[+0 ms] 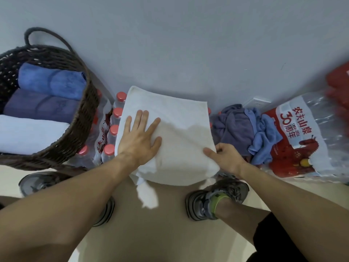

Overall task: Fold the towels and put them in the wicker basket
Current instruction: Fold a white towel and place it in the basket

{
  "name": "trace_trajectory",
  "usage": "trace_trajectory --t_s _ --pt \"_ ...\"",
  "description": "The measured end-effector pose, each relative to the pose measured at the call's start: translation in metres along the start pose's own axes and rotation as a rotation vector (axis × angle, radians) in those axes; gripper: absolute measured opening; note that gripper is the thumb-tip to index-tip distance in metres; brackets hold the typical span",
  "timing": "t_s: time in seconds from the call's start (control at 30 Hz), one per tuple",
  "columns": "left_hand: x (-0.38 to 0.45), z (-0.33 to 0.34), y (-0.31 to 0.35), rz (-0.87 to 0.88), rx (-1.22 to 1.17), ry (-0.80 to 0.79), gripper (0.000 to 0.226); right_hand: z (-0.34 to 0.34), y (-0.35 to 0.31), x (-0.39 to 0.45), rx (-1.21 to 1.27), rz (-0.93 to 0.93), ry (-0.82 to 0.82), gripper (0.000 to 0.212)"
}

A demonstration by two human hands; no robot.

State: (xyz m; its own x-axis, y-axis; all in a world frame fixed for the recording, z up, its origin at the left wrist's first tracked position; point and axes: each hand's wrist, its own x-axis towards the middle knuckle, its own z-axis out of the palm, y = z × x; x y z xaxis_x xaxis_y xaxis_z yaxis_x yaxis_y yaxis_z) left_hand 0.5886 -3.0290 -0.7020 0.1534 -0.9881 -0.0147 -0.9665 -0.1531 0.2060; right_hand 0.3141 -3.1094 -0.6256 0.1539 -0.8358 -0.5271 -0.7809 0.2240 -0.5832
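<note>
White towel is pressed flat by left hand atop pack of water bottles; its near corner is pinched by right hand. Three folded towels are held in wicker basket.

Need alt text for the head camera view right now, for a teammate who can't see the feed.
A person's left hand presses flat on a white towel spread over packs of bottled water, while the right hand pinches its right edge. A wicker basket at left holds three folded towels; a heap of unfolded blue and purple towels lies at right.
</note>
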Motion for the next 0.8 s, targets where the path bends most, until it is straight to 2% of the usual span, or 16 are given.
trace_trajectory --t_s 0.07,0.13,0.2,0.3,0.37,0.43,0.53,0.57,0.7,0.8 --pt "0.0 0.0 0.0 0.0 0.01 -0.003 0.067 0.003 0.004 0.0 -0.121 -0.013 0.104 0.033" --pt "0.0 0.0 0.001 0.0 0.016 -0.003 0.069 0.007 0.001 -0.003 -0.221 -0.035 0.281 0.024" --pt "0.0 0.0 0.002 0.0 0.025 -0.012 0.069 0.016 -0.005 -0.005 -0.266 -0.145 0.375 0.013" --pt "-0.001 -0.002 0.003 0.0 0.041 -0.059 0.069 0.037 -0.022 0.001 -0.378 -0.433 0.331 0.015" --pt "-0.001 -0.006 0.005 -0.002 0.009 -0.091 0.067 0.054 -0.036 0.012 -0.424 -0.503 0.272 0.026" --pt "0.003 -0.013 0.007 -0.034 -0.103 -0.064 0.064 0.068 -0.051 0.028 -0.43 -0.497 0.243 0.043" --pt "0.018 -0.025 0.003 -0.089 -0.2 0.098 0.059 0.077 -0.066 0.059 -0.5 -0.502 0.279 0.059" --pt "0.026 -0.027 -0.002 -0.097 -0.174 0.098 0.06 0.078 -0.067 0.069 -0.539 -0.479 0.287 0.061" --pt "0.045 -0.02 -0.02 -0.127 -0.022 -0.079 0.068 0.076 -0.053 0.093 -0.634 -0.361 0.317 0.068" --pt "0.046 -0.015 -0.024 -0.112 -0.001 -0.066 0.069 0.075 -0.047 0.096 -0.654 -0.382 0.359 0.069"
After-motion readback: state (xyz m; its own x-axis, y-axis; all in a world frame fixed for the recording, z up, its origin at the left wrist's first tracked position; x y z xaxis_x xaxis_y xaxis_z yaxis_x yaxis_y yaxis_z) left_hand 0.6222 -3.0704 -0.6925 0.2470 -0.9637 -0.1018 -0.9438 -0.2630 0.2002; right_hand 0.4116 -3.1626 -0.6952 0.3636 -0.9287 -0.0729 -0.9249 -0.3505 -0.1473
